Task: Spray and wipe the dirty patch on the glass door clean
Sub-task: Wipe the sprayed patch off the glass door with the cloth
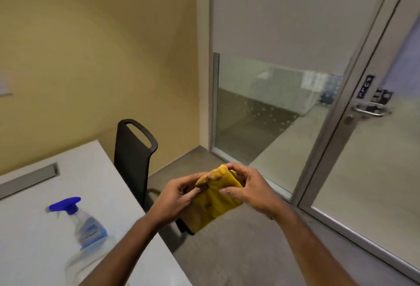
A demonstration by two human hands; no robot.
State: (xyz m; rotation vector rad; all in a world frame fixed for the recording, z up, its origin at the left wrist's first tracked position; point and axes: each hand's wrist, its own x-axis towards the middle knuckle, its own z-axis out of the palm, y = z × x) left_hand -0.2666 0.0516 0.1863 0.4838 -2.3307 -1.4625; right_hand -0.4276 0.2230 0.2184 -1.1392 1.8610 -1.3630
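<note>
A yellow cloth (pixel 214 201) with brown stains is bunched between both hands above the floor. My left hand (pixel 176 199) grips its left side and my right hand (pixel 248 189) grips its right side. A clear spray bottle (pixel 85 226) with a blue trigger head lies on its side on the white table (pixel 34 229), to the left of my left forearm. The glass door (pixel 372 163) with a metal frame and lever handle (pixel 369 110) stands to the right. I cannot make out a dirty patch on it.
A black chair (pixel 131 160) stands between the table and a fixed glass panel (pixel 268 113), frosted in its upper part. A yellow wall runs behind the table. Grey carpet (pixel 238 251) lies under my hands.
</note>
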